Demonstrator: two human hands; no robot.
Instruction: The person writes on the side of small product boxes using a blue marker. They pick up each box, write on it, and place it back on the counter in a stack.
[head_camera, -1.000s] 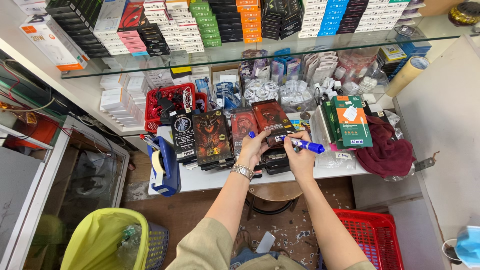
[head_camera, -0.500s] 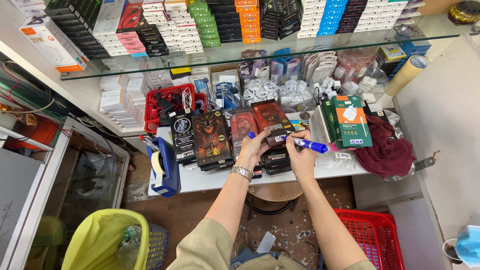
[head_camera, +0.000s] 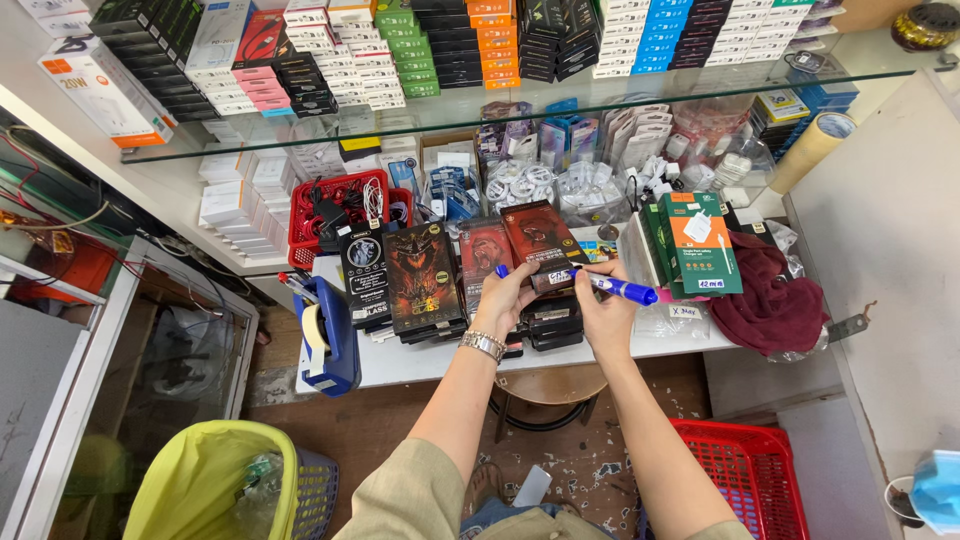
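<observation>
On the white counter (head_camera: 420, 362), below the glass shelf (head_camera: 300, 135): both hands meet over stacks of flat dark packages.
Left hand (head_camera: 507, 297): fingers curled shut around the near edge of a small dark red package (head_camera: 540, 240), holding it tilted above the stack; a metal watch (head_camera: 483, 345) sits on the wrist.
Right hand (head_camera: 602, 310): closed on a blue marker (head_camera: 615, 287), which lies across the fingers with its tip over the package's white label.
Package: between the two hands, touching both, above the black boxes (head_camera: 548, 322).
Left of the hands: more upright dark packages (head_camera: 420, 275), then a blue tape dispenser (head_camera: 330, 335) at the counter's edge.
Right of the hands: a green boxed item (head_camera: 700, 245) and a maroon cloth (head_camera: 770, 300).
Behind: a red basket (head_camera: 340, 205) with cables.
Floor: a yellow-lined bin (head_camera: 215, 485) and a red crate (head_camera: 745, 480).
</observation>
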